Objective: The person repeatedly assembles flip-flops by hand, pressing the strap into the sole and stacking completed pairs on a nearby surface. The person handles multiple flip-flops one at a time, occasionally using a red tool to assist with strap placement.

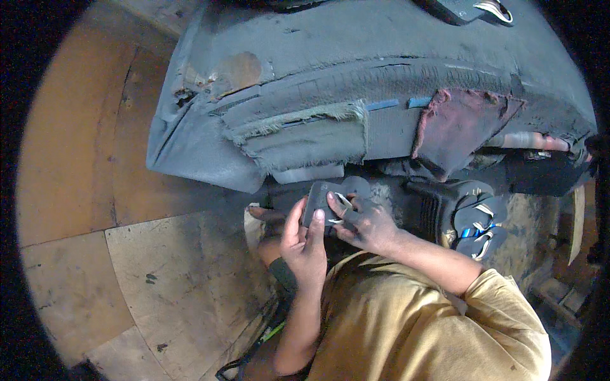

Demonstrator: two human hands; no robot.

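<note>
In front of my body I hold a dark grey flip-flop with pale straps. My left hand grips it from the left, with the thumb lying over its upper face. From the right, my right hand has its fingers closed around the strap area, and they hide part of the sandal. Just beyond my right hand is a dull grey rounded object; its kind is not clear. Other dark flip-flops with pale straps lie piled to the right, one with a blue detail.
A dust-covered grey bench curves across the front. Over its near edge hang a frayed grey-green cloth and a reddish cloth. Another dark flip-flop rests on top at the far right. Brown floor panels extend to the left.
</note>
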